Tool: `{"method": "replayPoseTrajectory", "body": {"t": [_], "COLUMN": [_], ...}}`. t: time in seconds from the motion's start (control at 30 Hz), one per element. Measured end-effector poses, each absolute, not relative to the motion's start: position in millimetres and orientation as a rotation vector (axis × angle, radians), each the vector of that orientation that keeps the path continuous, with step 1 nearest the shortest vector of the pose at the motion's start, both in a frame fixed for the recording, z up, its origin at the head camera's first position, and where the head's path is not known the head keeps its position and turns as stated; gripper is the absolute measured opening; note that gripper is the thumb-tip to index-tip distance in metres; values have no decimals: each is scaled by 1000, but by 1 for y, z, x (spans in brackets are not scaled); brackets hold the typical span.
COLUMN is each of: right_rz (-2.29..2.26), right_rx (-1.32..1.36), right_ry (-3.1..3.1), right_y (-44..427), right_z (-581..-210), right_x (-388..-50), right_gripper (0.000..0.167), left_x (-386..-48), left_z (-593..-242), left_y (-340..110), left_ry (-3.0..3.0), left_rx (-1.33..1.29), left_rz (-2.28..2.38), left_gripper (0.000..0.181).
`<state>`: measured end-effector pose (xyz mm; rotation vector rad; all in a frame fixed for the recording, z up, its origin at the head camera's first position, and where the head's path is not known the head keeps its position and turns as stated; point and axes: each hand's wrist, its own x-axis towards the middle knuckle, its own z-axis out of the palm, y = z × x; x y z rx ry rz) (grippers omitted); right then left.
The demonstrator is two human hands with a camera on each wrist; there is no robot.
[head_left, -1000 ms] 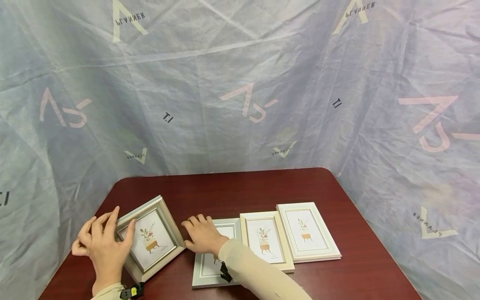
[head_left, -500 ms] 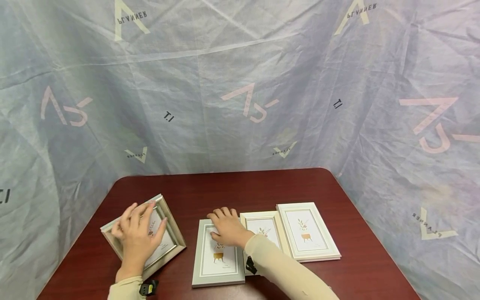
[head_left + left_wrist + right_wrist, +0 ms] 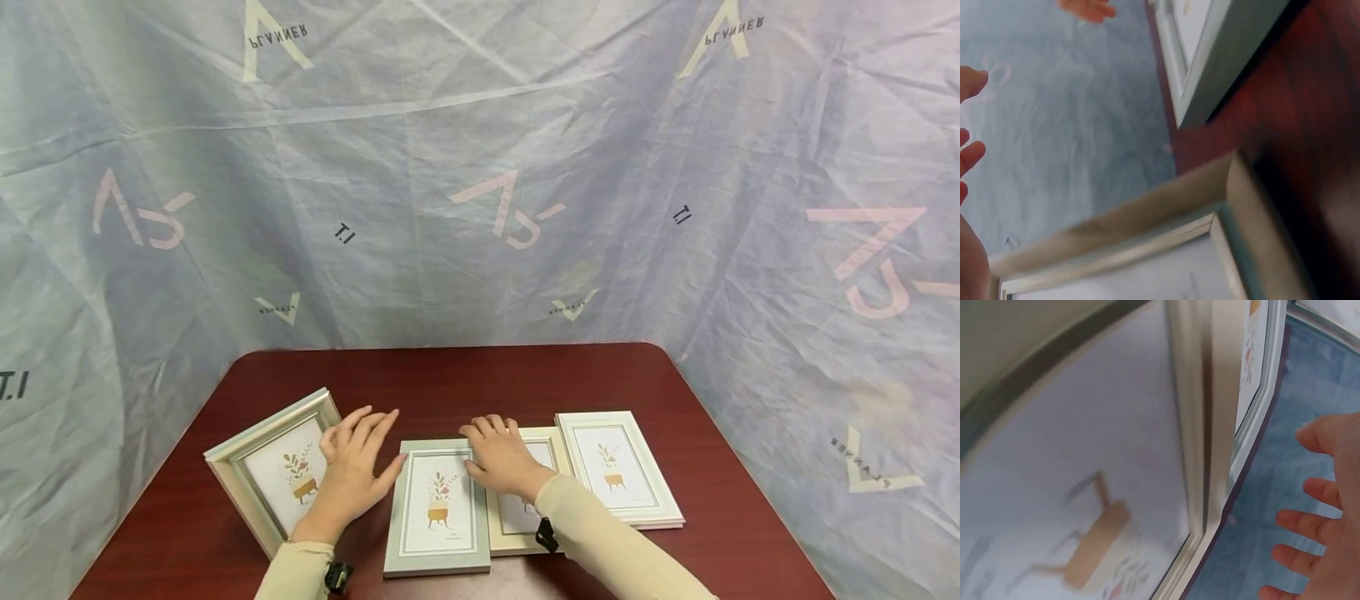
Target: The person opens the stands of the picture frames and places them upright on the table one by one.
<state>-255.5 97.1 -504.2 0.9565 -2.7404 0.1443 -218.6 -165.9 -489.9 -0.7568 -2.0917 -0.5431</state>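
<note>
Several picture frames with a printed potted-plant card lie face up on the table. My left hand [image 3: 352,475] hovers over the right part of the champagne-coloured picture frame [image 3: 270,467], fingers loosely spread and thumb near the grey-green picture frame [image 3: 438,504]. That champagne frame is turned at an angle, and my forearm hides part of it. My right hand [image 3: 506,458] is over the cream picture frame [image 3: 517,517], its fingertips near the grey-green frame's right edge. Neither hand holds anything. In the right wrist view, my right hand's fingers [image 3: 1300,525] are spread apart.
A white picture frame [image 3: 615,475] lies at the right, apparently on top of another one. The dark red table [image 3: 465,383] extends behind the frames. Grey printed cloth [image 3: 420,250] hangs at the back and sides.
My left hand has moved right across the champagne frame towards the grey-green one. My right hand has moved right, off the grey-green frame to the cream one, uncovering the grey-green frame.
</note>
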Motion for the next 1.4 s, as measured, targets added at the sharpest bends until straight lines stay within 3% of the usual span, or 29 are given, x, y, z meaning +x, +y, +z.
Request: {"method": "replayPoseTrajectory", "body": {"t": [0.97,1.4], "right_rz": [113,116], "right_rx": [921,854], "right_ry": [-2728,-2772], "right_y": [157,162], "right_z": [-518,-526], "right_x": [-251,-256], "right_gripper": [43,41], "left_x": [-256,-272], "left_z": [-529,-549], "left_y": [-127,-125], "left_ry": [-2662,-2767], "left_rx": [-746,-714], "left_rz": [-312,-209], "left_gripper": [62,52]}}
